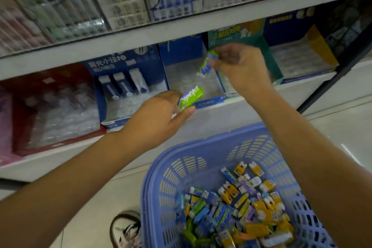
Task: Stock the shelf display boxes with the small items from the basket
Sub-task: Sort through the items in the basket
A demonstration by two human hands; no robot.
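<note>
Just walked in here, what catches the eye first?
The left hand grips a green packet at the front edge of a blue display box on the shelf, while the right hand pinches another green packet over it. Below, a blue basket holds colourful little packets.

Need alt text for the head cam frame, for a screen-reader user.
A person's right hand pinches a green packet over an open blue display box on a store shelf, while the left hand holds a second green packet at the box's front edge. Below, a blue basket holds many more small packets.
</note>
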